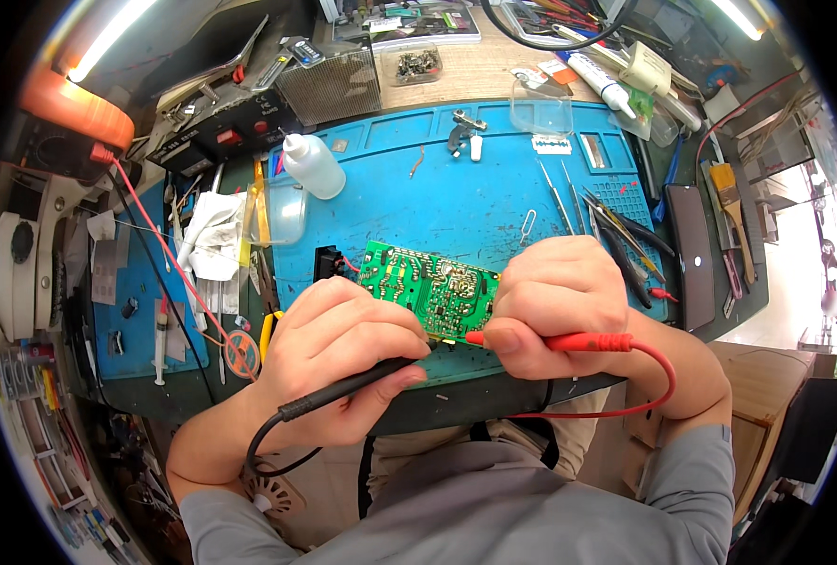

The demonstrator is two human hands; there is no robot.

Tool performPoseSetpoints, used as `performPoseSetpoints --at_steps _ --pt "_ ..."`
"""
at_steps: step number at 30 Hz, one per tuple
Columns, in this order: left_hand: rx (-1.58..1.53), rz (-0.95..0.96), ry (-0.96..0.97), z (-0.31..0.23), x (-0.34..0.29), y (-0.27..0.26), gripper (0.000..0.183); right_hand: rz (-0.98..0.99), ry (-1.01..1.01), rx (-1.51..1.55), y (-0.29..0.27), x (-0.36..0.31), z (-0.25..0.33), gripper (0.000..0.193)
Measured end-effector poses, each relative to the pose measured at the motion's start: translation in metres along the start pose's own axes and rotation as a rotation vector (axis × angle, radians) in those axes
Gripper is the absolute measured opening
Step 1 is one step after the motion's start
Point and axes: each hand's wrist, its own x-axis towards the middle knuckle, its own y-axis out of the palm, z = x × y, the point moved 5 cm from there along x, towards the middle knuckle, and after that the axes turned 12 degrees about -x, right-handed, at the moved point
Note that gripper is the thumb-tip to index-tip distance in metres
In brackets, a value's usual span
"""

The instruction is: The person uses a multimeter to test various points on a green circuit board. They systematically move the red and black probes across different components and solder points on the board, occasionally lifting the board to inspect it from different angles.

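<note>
Between my hands is a green circuit board (pixel 428 290), its soldered side facing up, tilted over the near edge of the blue work mat (pixel 381 207). My left hand (pixel 338 353) is closed round a black multimeter probe (pixel 343 388) at the board's near left side; its tip is hidden behind my fingers. My right hand (pixel 560 315) is closed round a red multimeter probe (pixel 588 343), whose front end reaches the board's near right edge. Whether either tip touches a solder joint cannot be made out. A black socket (pixel 327 263) with a red wire sits at the board's left end.
An orange multimeter (pixel 79 122) stands far left, its leads running down past a syringe (pixel 161 339). A white squeeze bottle (pixel 313 167) stands behind the board. Tweezers (pixel 560 198), pliers (pixel 625 264) and a phone (pixel 690 245) lie to the right.
</note>
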Motion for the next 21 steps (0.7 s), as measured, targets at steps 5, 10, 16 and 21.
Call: performPoseSetpoints --at_steps 5,10,16,21 --pt "0.006 0.012 -0.005 0.0007 0.0001 0.0017 0.022 -0.026 0.002 0.009 0.0012 -0.0007 0.0003 0.034" --pt "0.007 0.011 -0.003 -0.0003 0.0000 0.0013 0.021 -0.025 -0.012 -0.006 0.0002 0.0001 0.0008 0.034" --pt "0.007 0.008 0.000 -0.0003 -0.0002 0.0011 0.021 0.071 -0.030 -0.020 -0.0019 0.0001 0.0013 0.018" --pt "0.004 0.017 -0.001 0.0005 0.0018 0.0034 0.022 0.068 -0.025 -0.019 -0.0037 -0.0017 0.0000 0.019"
